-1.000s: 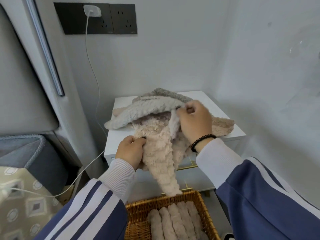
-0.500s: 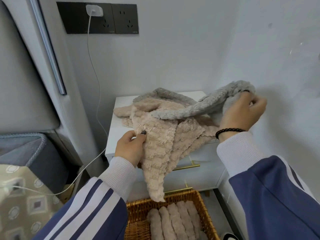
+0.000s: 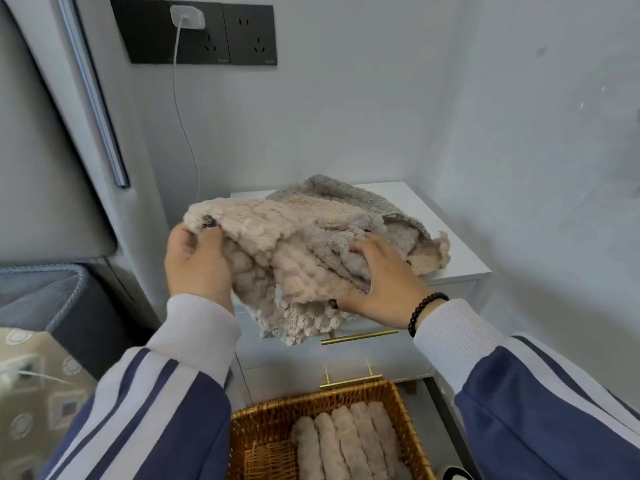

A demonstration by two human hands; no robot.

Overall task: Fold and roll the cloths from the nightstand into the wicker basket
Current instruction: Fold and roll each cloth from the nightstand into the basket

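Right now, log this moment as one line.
left hand: grips beige cloth | right hand: grips same cloth | wicker basket: four rolls

Left hand (image 3: 197, 268) raised, fingers curled, pinching fluffy beige cloth (image 3: 277, 258) at its upper corner. Right hand (image 3: 384, 282) palm-down, fingers spread, thumb under cloth.

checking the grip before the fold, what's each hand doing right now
Left hand: pinches the corner of the beige cloth, lifted.
Right hand: fingers reach into the same cloth's folds, thumb under its edge; looks like a hold.
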